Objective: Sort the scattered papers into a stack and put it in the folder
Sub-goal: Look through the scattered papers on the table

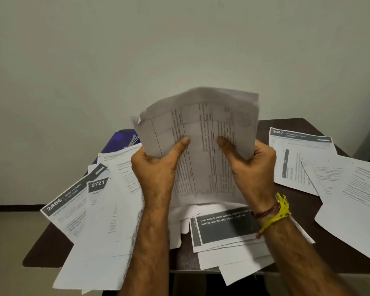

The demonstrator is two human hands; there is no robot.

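I hold 1 bunch of papers (203, 146) up off the table (303, 212) w/ 2 hands. My left hand (158, 167) is closed on its left edge, thumb on front. My right hand (250, 165) is closed on the right edge, thumb on front too. How many sheets are in the bunch, I can't tell.

Loose sheets lie on the table in 3 heaps: left heap (98, 212), middle heap (226, 238) under my arms, right heap (329, 176). Some hang over the edge.

1 blue folder (118, 142) lies at the back left, partly under the left heap. What's inside it, I can't tell.

2 strings on my right wrist: 1 yellow string (280, 212), 1 red string (267, 211).
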